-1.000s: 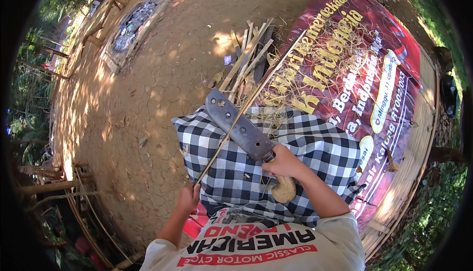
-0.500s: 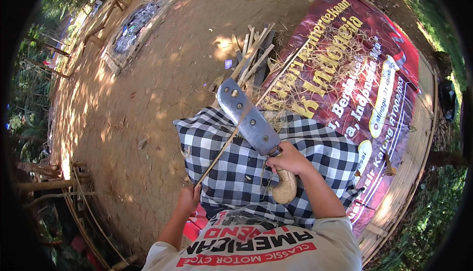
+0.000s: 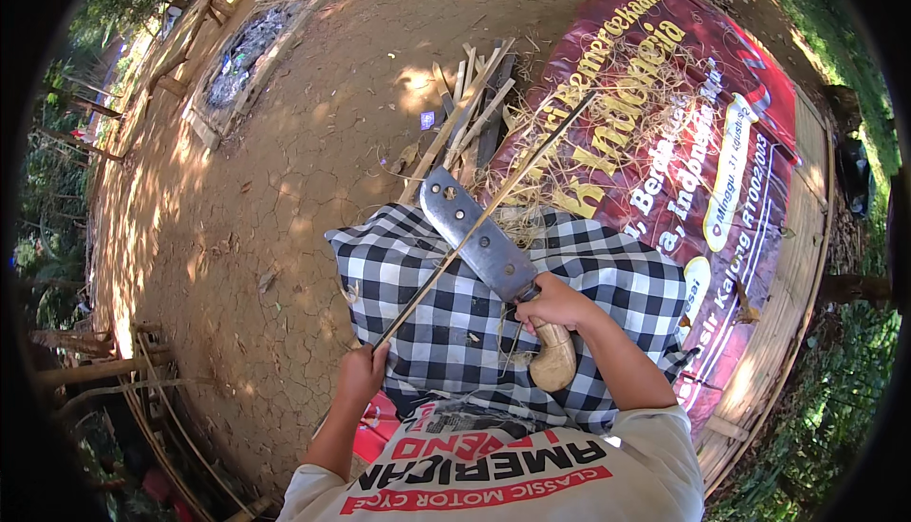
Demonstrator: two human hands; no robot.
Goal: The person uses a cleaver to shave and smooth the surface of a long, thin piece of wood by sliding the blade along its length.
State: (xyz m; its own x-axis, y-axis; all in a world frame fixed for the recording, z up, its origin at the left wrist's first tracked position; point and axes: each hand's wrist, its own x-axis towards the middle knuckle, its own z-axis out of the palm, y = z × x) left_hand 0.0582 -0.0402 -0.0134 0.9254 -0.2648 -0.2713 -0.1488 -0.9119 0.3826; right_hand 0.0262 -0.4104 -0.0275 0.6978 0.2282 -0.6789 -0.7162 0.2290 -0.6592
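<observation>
My left hand (image 3: 362, 370) is closed round the near end of a thin split-wood strip (image 3: 546, 149), bamboo by its look. The strip slants away up to the right and crosses the machete's blade. My right hand (image 3: 555, 302) grips the machete (image 3: 489, 254) at the top of its curved wooden handle. Its broad grey blade, dotted with several round studs or holes, points up to the left. Under both tools, a black-and-white checked cloth (image 3: 622, 280) covers my lap. A few small shavings lie on it.
Beyond my knees, several split-wood sticks (image 3: 474, 109) lie piled on cracked earth. To the right, a dark red printed banner (image 3: 655, 190) strewn with curly shavings covers a slatted bamboo platform (image 3: 773, 332). A framed ash pit (image 3: 249, 57) is at the far left.
The strip now crosses the blade nearer its middle, and its far end shows more plainly over the banner. The blade has come slightly toward me. Both hands keep their grips.
</observation>
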